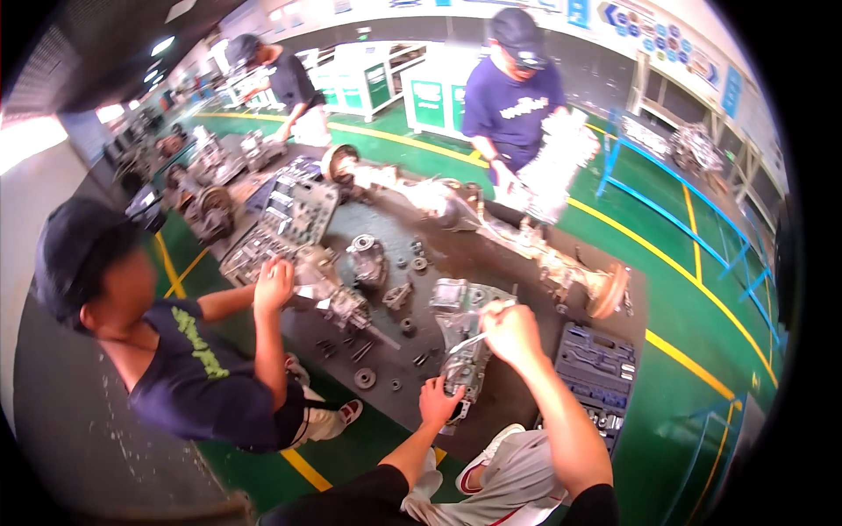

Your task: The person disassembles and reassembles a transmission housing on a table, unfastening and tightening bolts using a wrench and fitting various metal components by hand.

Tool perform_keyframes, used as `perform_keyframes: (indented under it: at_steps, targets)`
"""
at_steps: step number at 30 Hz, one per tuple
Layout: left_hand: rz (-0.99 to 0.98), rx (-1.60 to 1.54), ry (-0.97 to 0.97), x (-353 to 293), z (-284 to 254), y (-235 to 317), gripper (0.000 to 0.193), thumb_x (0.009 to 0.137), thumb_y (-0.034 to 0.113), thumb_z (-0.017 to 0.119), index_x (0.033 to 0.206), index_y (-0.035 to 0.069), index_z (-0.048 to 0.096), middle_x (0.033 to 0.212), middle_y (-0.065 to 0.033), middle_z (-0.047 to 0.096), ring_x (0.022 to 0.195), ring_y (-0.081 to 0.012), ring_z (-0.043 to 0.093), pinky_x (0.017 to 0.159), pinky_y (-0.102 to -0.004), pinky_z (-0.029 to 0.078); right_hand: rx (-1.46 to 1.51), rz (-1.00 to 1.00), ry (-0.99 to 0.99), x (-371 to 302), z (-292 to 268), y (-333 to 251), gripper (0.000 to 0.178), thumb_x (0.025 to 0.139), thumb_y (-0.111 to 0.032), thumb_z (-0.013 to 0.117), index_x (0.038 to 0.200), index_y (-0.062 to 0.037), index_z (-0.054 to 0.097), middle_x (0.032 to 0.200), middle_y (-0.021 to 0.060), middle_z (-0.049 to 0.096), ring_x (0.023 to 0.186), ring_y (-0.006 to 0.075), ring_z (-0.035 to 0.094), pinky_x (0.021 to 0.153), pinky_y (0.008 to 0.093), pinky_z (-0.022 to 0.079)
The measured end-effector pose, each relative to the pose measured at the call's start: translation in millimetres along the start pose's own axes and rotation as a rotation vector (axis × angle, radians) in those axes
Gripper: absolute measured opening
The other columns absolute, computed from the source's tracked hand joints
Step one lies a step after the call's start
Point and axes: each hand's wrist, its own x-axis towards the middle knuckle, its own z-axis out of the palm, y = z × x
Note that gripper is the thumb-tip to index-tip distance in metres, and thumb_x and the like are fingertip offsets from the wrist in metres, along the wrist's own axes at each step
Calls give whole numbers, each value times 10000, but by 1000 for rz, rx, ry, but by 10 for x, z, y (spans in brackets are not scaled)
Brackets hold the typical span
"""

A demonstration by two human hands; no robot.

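A grey metal transmission housing (pixel 462 329) lies lengthwise before me on the dark workbench. My left hand (pixel 438 403) is closed on the near end of that housing, thumb and fingers against its edge. Above the right side of the housing, my right hand (pixel 511 333) is closed around a slim silver hand tool (pixel 468 343). Its shaft slants down to the left over the housing. The tool's exact kind and where its tip rests cannot be made out.
Gears (pixel 365 378) and bolts lie left of the housing, near another gearbox assembly (pixel 333 294). An open blue tool case (pixel 596 368) sits at right; a long axle (pixel 526 250) spans the back. One person (pixel 202 359) works at left, two others stand across the bench.
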Motion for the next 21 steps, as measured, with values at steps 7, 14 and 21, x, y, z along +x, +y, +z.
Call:
perform_keyframes:
  at_steps: [7,14,21]
  targets:
    - [-24,4,7,29,-77,-159,702,787,620,659,1279,123,590,1208,-110,539,1127,-323,529,936,-457,458,44,-181,48,-38,82,-75,168,886,-154,625,867,-16,719,926,168,713,884,316,679,792,391,526]
    - [-17,-25,15,21,-61,-38,678,798,592,662,1284,128,572,1224,-117,522,1120,-322,520,930,-450,452,-59,-498,-141,-34,-5,-361,163,868,-114,638,759,2,674,742,125,678,732,321,642,682,415,474]
    - [-37,-27,-36,-12,-88,7,686,793,602,664,1289,137,574,1246,-115,515,1141,-323,511,954,-446,442,139,-133,-134,6,74,-184,266,924,-164,619,759,26,704,658,135,660,606,193,629,584,351,466]
